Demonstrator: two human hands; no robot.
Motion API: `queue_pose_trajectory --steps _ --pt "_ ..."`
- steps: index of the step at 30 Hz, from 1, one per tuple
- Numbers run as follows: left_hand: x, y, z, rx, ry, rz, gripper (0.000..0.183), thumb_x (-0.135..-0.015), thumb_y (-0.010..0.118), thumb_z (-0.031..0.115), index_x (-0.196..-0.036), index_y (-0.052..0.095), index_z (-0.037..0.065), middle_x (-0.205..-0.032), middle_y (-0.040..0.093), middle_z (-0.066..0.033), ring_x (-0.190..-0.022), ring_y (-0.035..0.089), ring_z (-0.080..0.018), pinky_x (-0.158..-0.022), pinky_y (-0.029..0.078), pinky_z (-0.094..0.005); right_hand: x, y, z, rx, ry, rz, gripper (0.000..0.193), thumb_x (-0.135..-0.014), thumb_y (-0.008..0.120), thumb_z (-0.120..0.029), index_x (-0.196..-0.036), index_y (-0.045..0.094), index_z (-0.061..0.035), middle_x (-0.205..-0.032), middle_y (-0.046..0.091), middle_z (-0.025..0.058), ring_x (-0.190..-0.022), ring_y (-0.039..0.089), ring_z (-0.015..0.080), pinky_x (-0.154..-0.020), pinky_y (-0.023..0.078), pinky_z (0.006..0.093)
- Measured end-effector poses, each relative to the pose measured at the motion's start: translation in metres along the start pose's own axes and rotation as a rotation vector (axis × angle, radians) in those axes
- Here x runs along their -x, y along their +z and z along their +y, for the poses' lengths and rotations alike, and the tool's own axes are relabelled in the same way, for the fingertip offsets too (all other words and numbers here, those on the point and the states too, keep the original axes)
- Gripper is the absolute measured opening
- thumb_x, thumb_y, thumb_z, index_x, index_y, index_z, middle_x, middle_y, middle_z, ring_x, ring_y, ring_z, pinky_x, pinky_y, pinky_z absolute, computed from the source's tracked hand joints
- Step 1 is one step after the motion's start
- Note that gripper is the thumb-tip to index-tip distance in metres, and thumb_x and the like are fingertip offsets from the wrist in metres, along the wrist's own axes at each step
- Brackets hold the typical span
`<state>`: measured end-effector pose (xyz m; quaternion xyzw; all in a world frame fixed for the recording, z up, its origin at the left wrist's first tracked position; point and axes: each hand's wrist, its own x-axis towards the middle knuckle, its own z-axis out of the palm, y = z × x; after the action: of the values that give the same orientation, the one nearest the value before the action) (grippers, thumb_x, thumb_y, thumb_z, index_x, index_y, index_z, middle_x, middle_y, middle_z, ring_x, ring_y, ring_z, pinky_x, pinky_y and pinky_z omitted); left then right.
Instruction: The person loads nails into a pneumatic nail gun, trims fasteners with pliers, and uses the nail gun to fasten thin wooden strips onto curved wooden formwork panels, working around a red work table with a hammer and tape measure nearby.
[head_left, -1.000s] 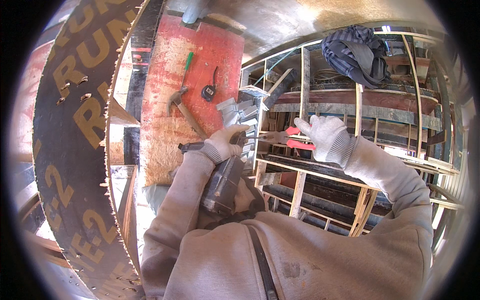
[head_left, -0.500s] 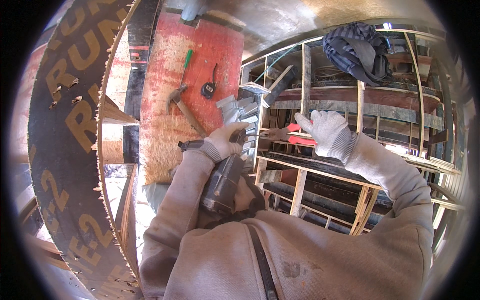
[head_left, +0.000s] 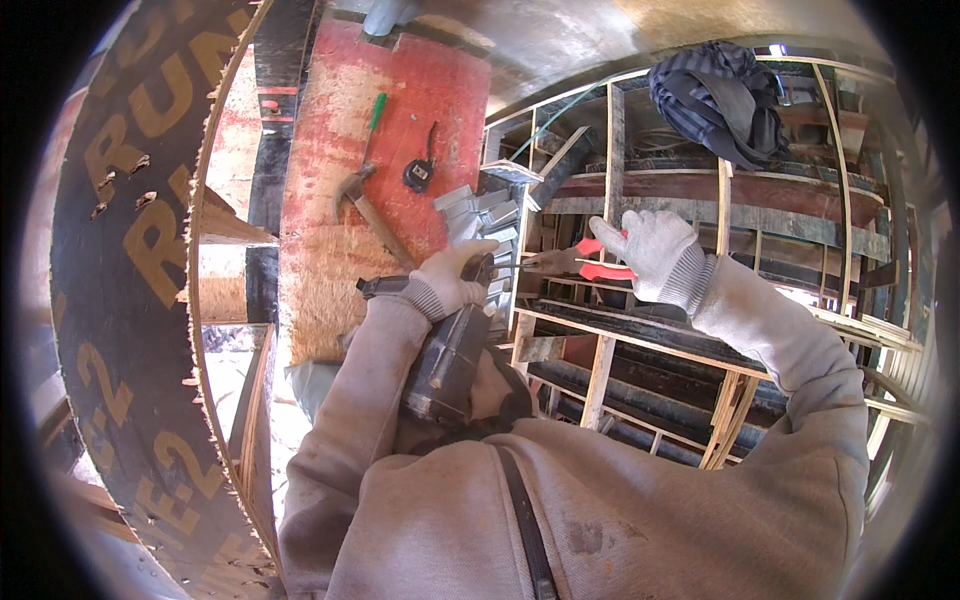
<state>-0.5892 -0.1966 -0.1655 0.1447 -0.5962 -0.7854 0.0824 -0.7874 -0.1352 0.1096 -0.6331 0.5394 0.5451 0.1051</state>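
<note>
My left hand (head_left: pixel 450 283), in a pale knit glove, is closed round a dark tool (head_left: pixel 375 288) that looks like a drill; the hand hides much of it. From its front a thin rod (head_left: pixel 508 266) points right. The pliers (head_left: pixel 604 270) have red handles, and their jaws meet the rod's far end; whether they grip it I cannot tell. My right hand (head_left: pixel 656 256), also gloved, is shut on the handles, forefinger and thumb partly raised. Below my left hand a black boxy case (head_left: pixel 442 370) lies against my body.
On a red-stained board (head_left: pixel 320 210) lie a claw hammer (head_left: pixel 380 228), a green-handled screwdriver (head_left: pixel 376 115) and a tape measure (head_left: pixel 417 175). Grey metal pieces (head_left: pixel 475 215) are piled at its edge. Wooden framing (head_left: pixel 595 385) fills the right; dark cloth (head_left: pixel 720 105) hangs over it. A rough-edged panel (head_left: pixel 130 300) stands left.
The pliers and my right hand have shifted very slightly; the forefinger is raised a little more. My left hand keeps its hold on the dark tool. The view has tilted slightly.
</note>
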Motion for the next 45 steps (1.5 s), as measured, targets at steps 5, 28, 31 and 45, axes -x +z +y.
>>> queue_pose_trajectory --steps 5,28,31,45 --pt "0.001 0.002 0.001 -0.011 -0.023 0.038 0.073 -0.075 0.074 0.008 -0.146 0.054 0.012 -0.127 0.068 -0.0185 -0.121 0.064 -0.0287 -0.106 0.048 -0.0352 -0.001 -0.017 -0.004 0.027 0.016 -0.033 0.085 -0.08 0.076 -0.021 -0.155 0.037 -0.0104 -0.112 0.065 0.0172 -0.1 0.069 0.0311 -0.082 0.057 0.0437" --pt "0.0 0.005 -0.001 0.239 -0.089 -0.025 0.061 -0.078 0.069 0.0 -0.137 0.064 0.017 -0.105 0.071 -0.0088 -0.099 0.066 -0.0188 -0.091 0.053 -0.031 0.009 -0.047 -0.022 -0.031 0.056 -0.077 0.07 -0.078 0.071 -0.014 -0.143 0.047 -0.003 -0.099 0.064 0.0189 -0.087 0.069 0.0335 -0.074 0.057 0.0445" --pt "0.0 0.007 -0.003 0.369 -0.21 -0.047 0.056 -0.079 0.068 -0.001 -0.132 0.067 0.016 -0.102 0.071 -0.0081 -0.095 0.067 -0.0179 -0.088 0.054 -0.0308 0.008 -0.06 -0.018 -0.18 0.013 -0.058 0.051 -0.074 0.072 -0.013 -0.121 0.059 0.0004 -0.092 0.07 0.0208 -0.089 0.071 0.0381 -0.076 0.058 0.0484" --pt "-0.005 0.011 -0.017 0.201 -0.093 -0.027 0.046 -0.078 0.072 0.003 -0.122 0.071 0.015 -0.1 0.073 -0.0075 -0.094 0.069 -0.0179 -0.086 0.055 -0.0304 -0.004 -0.057 0.002 -0.417 -0.057 -0.133 0.037 -0.07 0.071 -0.027 -0.095 0.071 -0.0008 -0.092 0.071 0.024 -0.09 0.07 0.041 -0.079 0.056 0.0485"
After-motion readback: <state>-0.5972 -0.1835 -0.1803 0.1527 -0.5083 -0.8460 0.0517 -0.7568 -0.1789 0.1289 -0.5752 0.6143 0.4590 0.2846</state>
